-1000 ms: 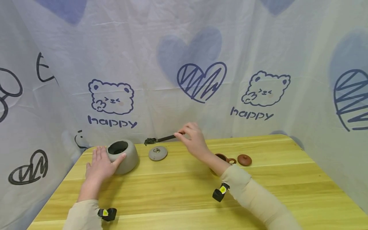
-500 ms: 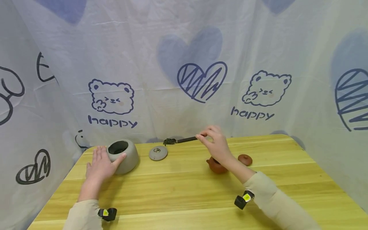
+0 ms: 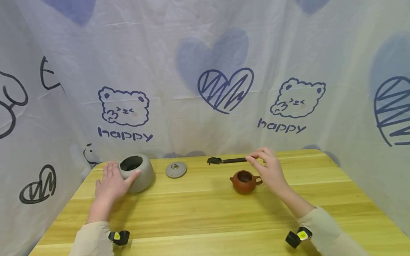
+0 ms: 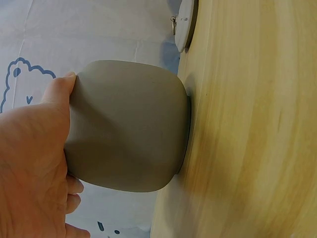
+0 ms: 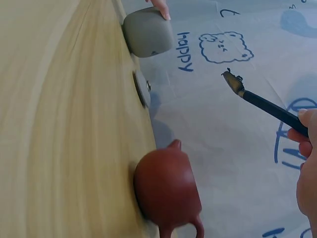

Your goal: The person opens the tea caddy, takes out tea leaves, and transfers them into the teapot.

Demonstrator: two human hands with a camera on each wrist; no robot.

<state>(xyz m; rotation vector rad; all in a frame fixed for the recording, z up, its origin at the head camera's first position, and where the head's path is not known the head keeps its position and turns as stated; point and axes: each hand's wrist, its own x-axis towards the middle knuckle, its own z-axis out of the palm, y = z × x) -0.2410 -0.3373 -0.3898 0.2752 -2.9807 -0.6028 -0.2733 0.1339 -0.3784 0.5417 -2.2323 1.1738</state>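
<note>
The right hand [image 3: 270, 172] pinches a slim, dark-handled scoop [image 3: 231, 160] nearly level, probably so that its dark flakes [image 3: 213, 160] stay, near an open, reddish-brown clay teapot [image 3: 244, 187]. The left hand [image 3: 112, 181], thumb apart, touches a round, matte grey jar [image 3: 145, 177], perhaps for steadying.

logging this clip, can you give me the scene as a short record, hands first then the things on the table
left hand: rests against the grey jar, thumb and fingers spread
right hand: pinches the scoop by its dark handle
scoop load: dark flaky bits, held above the table
grey jar: mouth open
grey lid: on the table, between jar and teapot
teapot: mouth open, on the table, spout toward the jar
</note>
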